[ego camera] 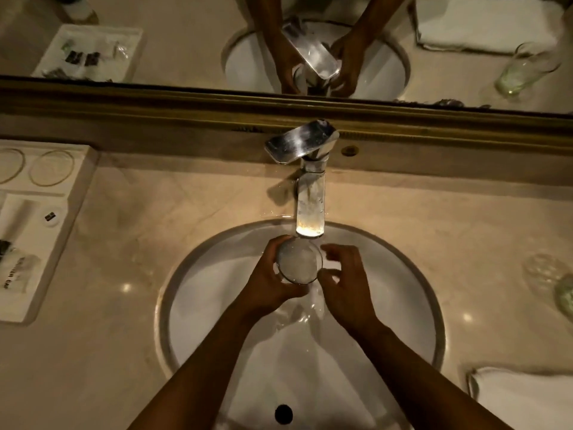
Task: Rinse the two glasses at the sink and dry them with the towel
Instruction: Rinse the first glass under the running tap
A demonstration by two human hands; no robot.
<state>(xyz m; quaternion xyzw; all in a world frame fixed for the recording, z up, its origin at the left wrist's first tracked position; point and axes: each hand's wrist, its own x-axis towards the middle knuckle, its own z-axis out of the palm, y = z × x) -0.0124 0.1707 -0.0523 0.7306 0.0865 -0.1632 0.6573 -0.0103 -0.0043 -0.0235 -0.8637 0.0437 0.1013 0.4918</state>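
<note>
Faucet (pixel 305 181) sits behind the sink (pixel 192 274), amenity tray (pixel 46 212) off left on the table (pixel 124 352), towel (pixel 524 398) front right, second glass (pixel 564 296) behind it.

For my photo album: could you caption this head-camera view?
Left hand holds a glass under the running faucet; right hand hovers beside it.

Dim warm light, wide-angle edge warp

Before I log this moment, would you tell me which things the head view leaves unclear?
- Second glass: cut off by the right edge of the head view, so whether it is wet or dry is unreadable.
- Towel: cropped at the bottom right corner.
- Glass under the faucet: its lower body is hidden by the left hand.
- Tray packet lettering: too small and dim.
</note>
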